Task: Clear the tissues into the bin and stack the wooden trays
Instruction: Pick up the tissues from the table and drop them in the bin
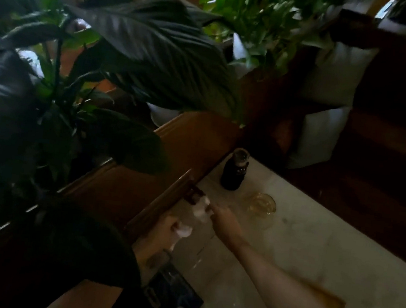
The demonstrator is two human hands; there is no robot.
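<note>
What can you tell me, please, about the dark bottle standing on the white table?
The dark bottle stands upright near the far corner of the white table, close beside the wooden ledge. Its body looks dark and glossy, probably glass, with a narrower neck and a paler, rounded top. A yellowish glass dish lies just in front of it, apart. Neither hand touches it. Blur hides any label.

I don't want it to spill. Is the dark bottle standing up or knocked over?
Standing up. The dark bottle sits upright on the white table, its cap on top, beside the wooden ledge.

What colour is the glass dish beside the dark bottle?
Amber-yellow, translucent glass dish, seen in the head view.
</note>
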